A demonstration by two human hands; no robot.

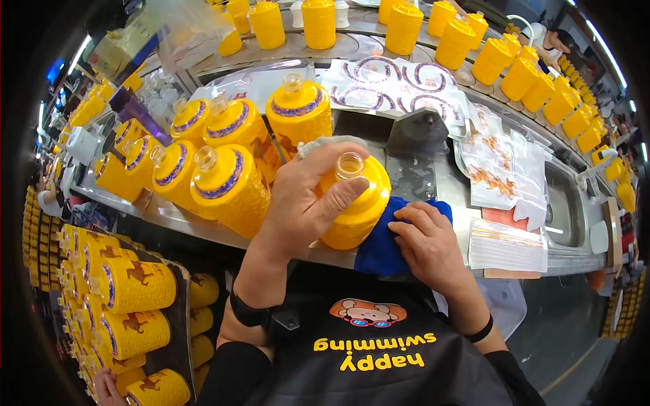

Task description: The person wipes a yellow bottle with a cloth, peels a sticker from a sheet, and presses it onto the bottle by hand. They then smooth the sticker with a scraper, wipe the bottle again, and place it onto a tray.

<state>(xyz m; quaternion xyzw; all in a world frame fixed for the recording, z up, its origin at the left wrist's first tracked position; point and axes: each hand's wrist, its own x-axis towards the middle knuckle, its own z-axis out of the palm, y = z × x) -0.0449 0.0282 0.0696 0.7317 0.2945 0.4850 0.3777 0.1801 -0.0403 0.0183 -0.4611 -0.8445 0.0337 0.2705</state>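
A yellow bottle (362,203) with a clear glass neck stands upright at the front edge of the metal counter. My left hand (308,203) is closed round its shoulder, the thumb lying below the neck. Something whitish grey and cloth-like (332,143) shows along the far side of that hand; its kind is unclear. Against the bottle's right side, my right hand (428,240) grips a bunched blue cloth (382,247) with bent fingers. To the left of my left hand stand several yellow bottles (230,186) with patterned purple bands round their shoulders.
Label sheets with curved bands (399,81) lie beyond the bottle, orange-figured sheets (497,162) to the right. A metal sink (565,196) is at far right. Plain yellow bottles (403,30) line a conveyor behind. Stacked decorated bottles (139,281) and another person's hand (108,387) are lower left.
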